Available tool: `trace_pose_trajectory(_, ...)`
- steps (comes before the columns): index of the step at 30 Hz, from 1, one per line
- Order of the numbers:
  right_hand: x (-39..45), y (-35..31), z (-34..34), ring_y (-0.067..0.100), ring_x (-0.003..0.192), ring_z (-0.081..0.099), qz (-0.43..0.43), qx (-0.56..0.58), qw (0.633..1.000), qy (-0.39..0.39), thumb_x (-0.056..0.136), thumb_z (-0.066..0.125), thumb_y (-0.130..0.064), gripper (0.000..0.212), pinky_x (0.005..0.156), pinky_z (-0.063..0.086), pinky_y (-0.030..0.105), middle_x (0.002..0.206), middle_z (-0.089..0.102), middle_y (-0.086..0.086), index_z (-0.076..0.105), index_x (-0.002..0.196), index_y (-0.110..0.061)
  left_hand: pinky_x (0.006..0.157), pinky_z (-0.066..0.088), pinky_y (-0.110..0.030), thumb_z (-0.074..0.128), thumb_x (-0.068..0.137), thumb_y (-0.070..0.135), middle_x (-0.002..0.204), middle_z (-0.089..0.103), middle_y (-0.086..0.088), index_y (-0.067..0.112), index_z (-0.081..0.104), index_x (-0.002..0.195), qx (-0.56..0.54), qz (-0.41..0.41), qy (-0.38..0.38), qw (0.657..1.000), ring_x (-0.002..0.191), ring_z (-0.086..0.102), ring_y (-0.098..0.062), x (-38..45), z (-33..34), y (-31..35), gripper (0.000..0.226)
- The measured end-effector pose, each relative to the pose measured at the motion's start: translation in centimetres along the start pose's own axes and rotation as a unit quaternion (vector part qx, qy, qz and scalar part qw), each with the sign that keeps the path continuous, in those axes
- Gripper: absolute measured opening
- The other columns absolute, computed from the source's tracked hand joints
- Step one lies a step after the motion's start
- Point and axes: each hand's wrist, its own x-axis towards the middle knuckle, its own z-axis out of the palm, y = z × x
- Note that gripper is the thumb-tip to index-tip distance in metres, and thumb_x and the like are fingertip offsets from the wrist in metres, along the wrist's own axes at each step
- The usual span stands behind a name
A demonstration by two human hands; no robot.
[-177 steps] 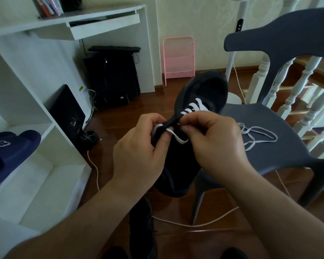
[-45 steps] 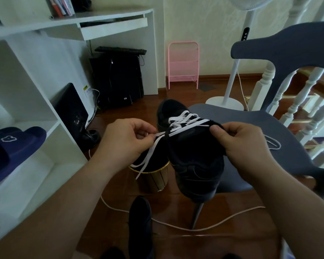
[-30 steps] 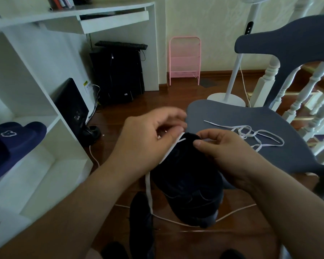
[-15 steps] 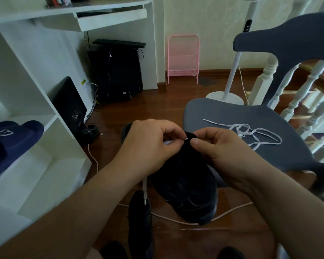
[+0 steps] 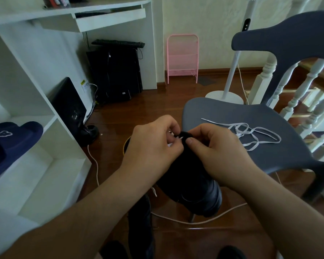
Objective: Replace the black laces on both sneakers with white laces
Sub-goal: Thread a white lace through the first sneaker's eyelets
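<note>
Head view: left hand [image 5: 153, 148] and right hand [image 5: 219, 154] pinch white lace [image 5: 180, 137] at sneaker [image 5: 193, 184].

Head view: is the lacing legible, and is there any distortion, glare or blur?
Head view: wide-angle bowing bends the white shelf edges; window glare streaks the wood floor; the black sneaker is underexposed, its eyelets lost; only a sliver of white lace shows between both hands; focus is adequate.

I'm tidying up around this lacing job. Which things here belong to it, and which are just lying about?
In use: black sneaker, white lace being threaded, spare white lace on the chair, left hand, right hand.

Lying about: blue slipper, pink rack, fan stand.
</note>
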Motion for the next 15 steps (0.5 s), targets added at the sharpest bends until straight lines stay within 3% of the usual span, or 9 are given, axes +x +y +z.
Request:
trace_pose_trajectory(5, -0.11, 0.03, -0.31, -0.001, 0.079, 0.064, 0.003, 0.006, 1.000, 0.007, 0.095, 0.068, -0.035, 0.003, 0.064, 0.050, 0.019, 0.081, 0.071, -0.018, 0.070, 0.094, -0.037, 0.065, 0.051, -0.013, 0.078, 0.087, 0.019, 0.071, 0.061, 0.017, 0.038, 0.052, 0.100, 0.008, 0.037, 0.008, 0.999, 0.083, 0.064, 0.002, 0.00, 0.20, 0.37, 0.035)
trace_pose_trajectory(8, -0.39, 0.12, -0.45, -0.003, 0.079, 0.062, -0.011, -0.010, 1.000, 0.013, 0.095, 0.067, -0.033, 0.004, 0.061, 0.044, 0.011, 0.077, 0.069, -0.019, 0.069, 0.093, -0.037, 0.069, 0.047, -0.007, 0.079, 0.085, 0.016, 0.083, 0.069, 0.020, 0.038, 0.052, 0.103, -0.024, 0.027, -0.044, 0.998, 0.079, 0.066, 0.005, 0.18, 0.32, 0.24, 0.040)
trace_pose_trajectory(11, -0.76, 0.11, -0.45, -0.005, 0.081, 0.060, -0.040, -0.039, 0.998, 0.001, 0.096, 0.067, -0.032, 0.005, 0.067, 0.041, 0.006, 0.072, 0.064, -0.022, 0.069, 0.095, -0.037, 0.070, 0.046, -0.006, 0.081, 0.084, 0.018, 0.088, 0.069, 0.026, 0.038, 0.049, 0.108, -0.031, 0.010, -0.071, 0.997, 0.078, 0.066, 0.007, 0.14, 0.30, 0.05, 0.044)
trace_pose_trajectory(15, -0.54, -0.14, -0.49, 0.002, 0.079, 0.058, -0.072, -0.084, 0.994, 0.000, 0.098, 0.064, -0.033, 0.007, 0.065, 0.039, 0.005, 0.074, 0.059, -0.026, 0.069, 0.103, -0.034, 0.071, 0.047, -0.007, 0.079, 0.086, 0.020, 0.093, 0.068, 0.025, 0.041, 0.044, 0.106, -0.050, 0.016, -0.008, 0.999, 0.083, 0.066, 0.004, -0.22, 0.31, 0.07, 0.046)
